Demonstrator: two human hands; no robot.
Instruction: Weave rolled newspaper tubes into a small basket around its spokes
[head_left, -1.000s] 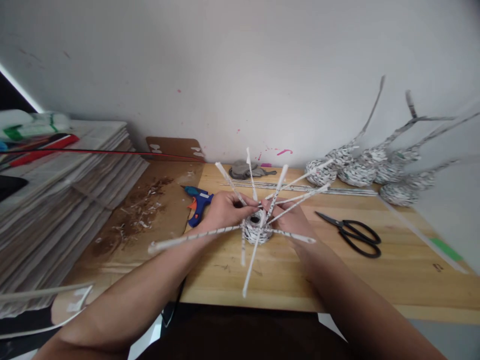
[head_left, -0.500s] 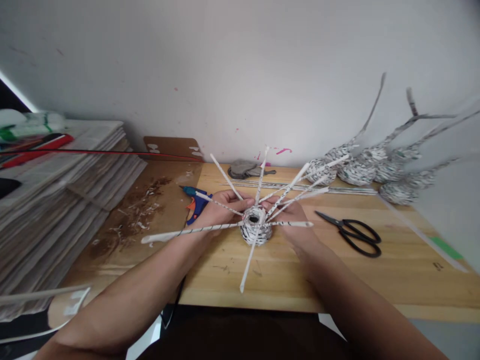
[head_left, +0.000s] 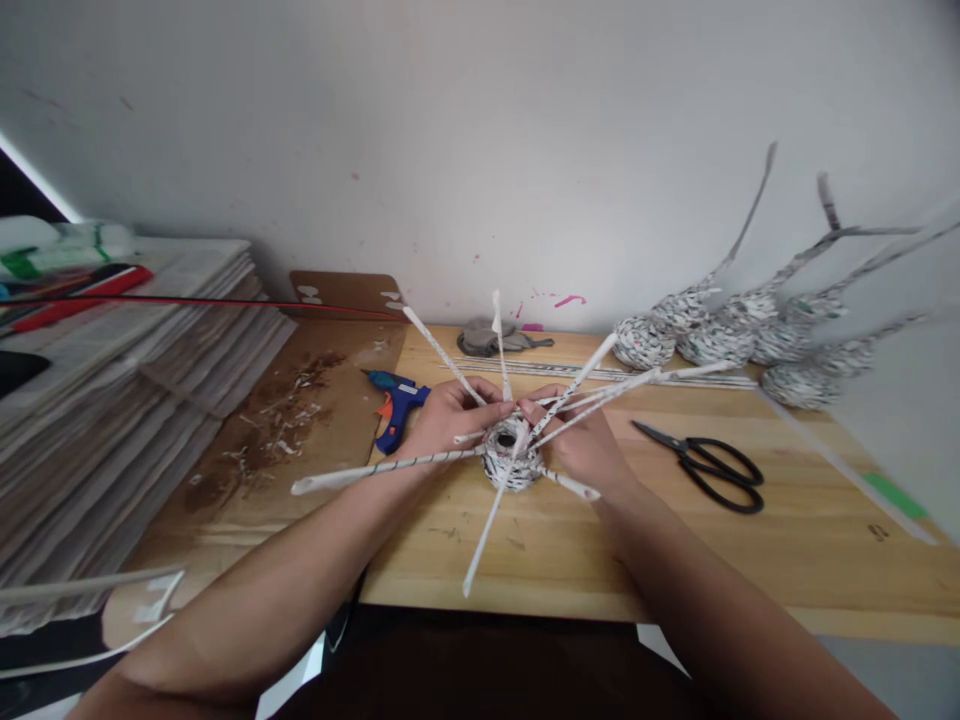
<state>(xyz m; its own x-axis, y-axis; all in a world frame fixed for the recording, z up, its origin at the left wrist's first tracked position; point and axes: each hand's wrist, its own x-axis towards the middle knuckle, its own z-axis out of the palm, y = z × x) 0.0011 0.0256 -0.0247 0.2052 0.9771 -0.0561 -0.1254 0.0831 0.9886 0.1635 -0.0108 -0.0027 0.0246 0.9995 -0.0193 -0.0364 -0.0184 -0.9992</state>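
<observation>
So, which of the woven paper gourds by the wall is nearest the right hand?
The leftmost woven paper gourd, whose round base sits just beyond the right hand. The other three gourds stand farther right, away from that hand.

1. Scissors (head_left: 701,465): black handles, flat on worktop (head_left: 795,490), tips toward far left.
2. Glue gun (head_left: 409,400): blue, orange trigger, left edge of worktop, nozzle pointing left.
3. Grey item (head_left: 491,338): far edge, near wall (head_left: 480,150); type unclear.
4. Woven pieces (head_left: 645,343): grouped far right, some with long stems angled up.
5. Thin sticks (head_left: 720,380): lying along far side.
6. Green patch (head_left: 894,494): right end.
7. Brown sheet (head_left: 352,375): left of worktop, scraps (head_left: 281,430) on it.
8. Paper stack (head_left: 180,375): far left, red item (head_left: 90,300) on top.
9. Brown board (head_left: 349,292): against wall.
</observation>
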